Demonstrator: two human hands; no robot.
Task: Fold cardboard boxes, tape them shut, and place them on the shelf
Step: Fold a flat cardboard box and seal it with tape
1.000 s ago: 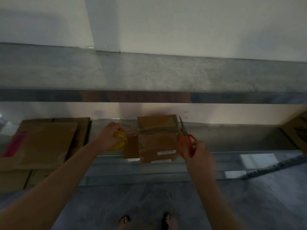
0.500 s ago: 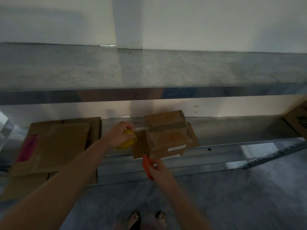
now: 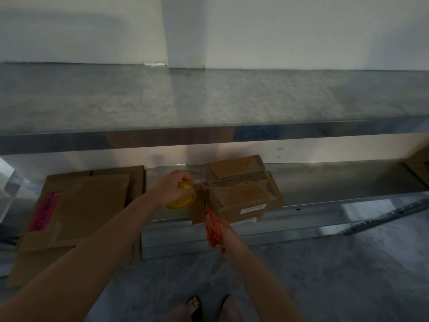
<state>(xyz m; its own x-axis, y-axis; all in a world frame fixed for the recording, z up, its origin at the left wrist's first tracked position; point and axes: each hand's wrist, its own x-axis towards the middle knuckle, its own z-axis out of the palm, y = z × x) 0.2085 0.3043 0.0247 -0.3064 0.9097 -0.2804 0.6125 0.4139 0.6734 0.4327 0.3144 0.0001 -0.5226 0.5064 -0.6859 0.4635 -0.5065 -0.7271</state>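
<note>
Head camera, looking down at the lower shelf (image 3: 325, 206), and the big change from a second ago is the right hand (image 3: 228, 231): it was up at the right side of the box (image 3: 241, 189) with the scissors (image 3: 212, 225) raised, and now it sits low in front of the box's left corner, fist wrapped round the orange handles, blades pointing up toward the strip of tape (image 3: 197, 176). Whether the blades are parted or shut is too blurred to tell. The left hand (image 3: 173, 189) hasn't budged much, fingers curled firmly over the yellow tape roll (image 3: 181, 199), holding it just left of the box with the clear strip stretched across to the box's top edge. The view has also drifted right since that earlier frame, so the box now reads a bit right of centre.

The box stands on the lower shelf near its front edge, flaps folded down, a white label on its near face. Left of it on the same shelf lies a stack of flat cardboard (image 3: 76, 210), one sheet marked pink. At the far right another carton (image 3: 417, 163) pokes into view. The upper shelf (image 3: 209, 101) is a bare grey slab. Two sandalled feet (image 3: 209, 307) stand on the floor below.
</note>
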